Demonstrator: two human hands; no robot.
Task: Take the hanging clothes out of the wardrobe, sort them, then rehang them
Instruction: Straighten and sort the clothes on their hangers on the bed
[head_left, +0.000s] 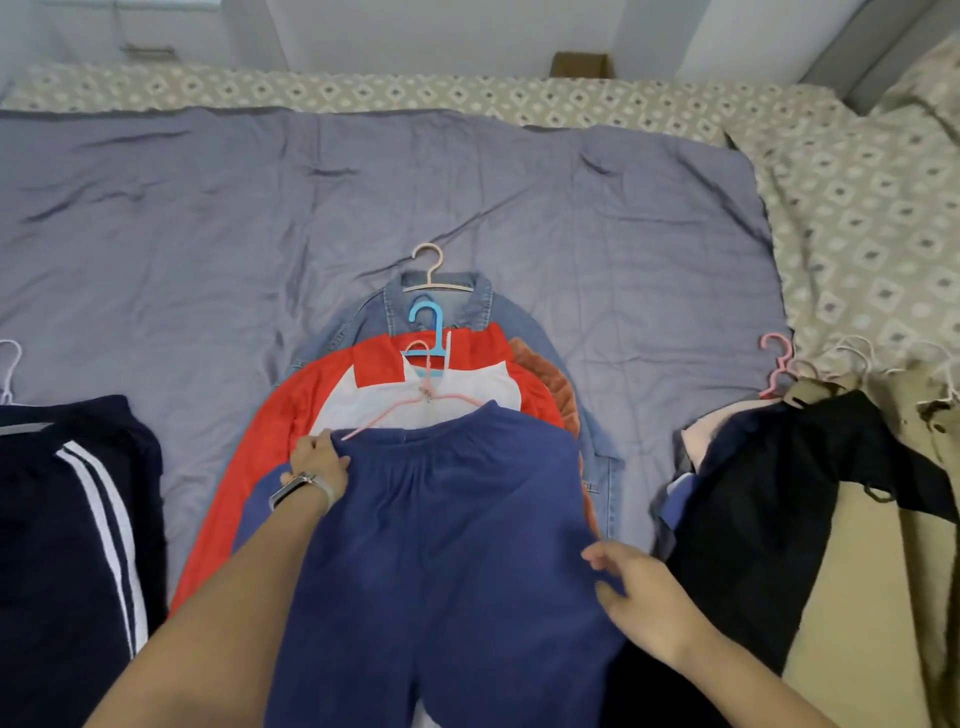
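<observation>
On the grey quilt (208, 208) spread over the bed, the clothes lie in three heaps, so the sorting looks well under way and nothing is rehung yet. The middle heap is stacked like shingles: a denim jacket (488, 306) at the bottom on a pale hanger (431, 270), a red and white jacket (311, 400) over it on a blue hanger (428, 325), and blue trousers (447, 519) on top, with a thin pink hanger (415, 402) lying just above their waistband. The left hand (319, 462) grips the near-left corner of that waistband, fingers curled onto the cloth. The right hand (644, 597) hovers at the trousers' right edge with fingers spread and loose, holding nothing; whether the fingertips touch the fabric I cannot tell.

The main risk is in how the heap overlaps. If the trousers are pulled or smoothed from one corner only, they may drag the pink hanger along, and its hook lies close to the blue one, so the two could snag and pull the red jacket askew. A slack waistband may also slip off the thin hanger when it is lifted.

To the left lie dark trousers with white stripes (93, 509); to the right a black garment (779, 499) and a beige coat (924, 467) sit with several hooks bunched together, near enough that a wide sweep of the right arm could mix the sorted heaps.
</observation>
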